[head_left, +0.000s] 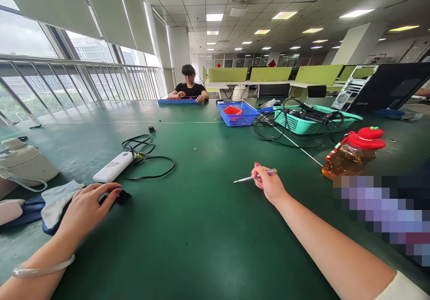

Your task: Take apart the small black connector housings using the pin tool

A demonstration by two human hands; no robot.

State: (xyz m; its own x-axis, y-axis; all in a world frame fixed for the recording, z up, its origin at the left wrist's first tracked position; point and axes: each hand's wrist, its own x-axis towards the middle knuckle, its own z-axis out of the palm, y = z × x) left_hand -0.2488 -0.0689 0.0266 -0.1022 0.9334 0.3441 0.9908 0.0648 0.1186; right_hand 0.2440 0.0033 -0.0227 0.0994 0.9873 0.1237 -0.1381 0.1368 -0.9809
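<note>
My right hand (267, 182) is closed round a small screwdriver (247, 179) with a clear handle, its metal shaft pointing left just above the green table (208, 246). On the left, my left hand (89, 206) rests over a small black object (123, 197), with thumb and fingertips at its edge. Most of that object is hidden under the fingers, so its shape cannot be made out. A light blue and navy cloth (58, 203) lies beside the left hand.
A white power strip (114, 167) with black cable lies beyond my left hand. Farther back are a blue basket (238, 120), a teal basket (302, 126) with cables and a black computer case (386, 87). A red-lidded bottle (351, 156) stands right. A person (190, 87) sits opposite.
</note>
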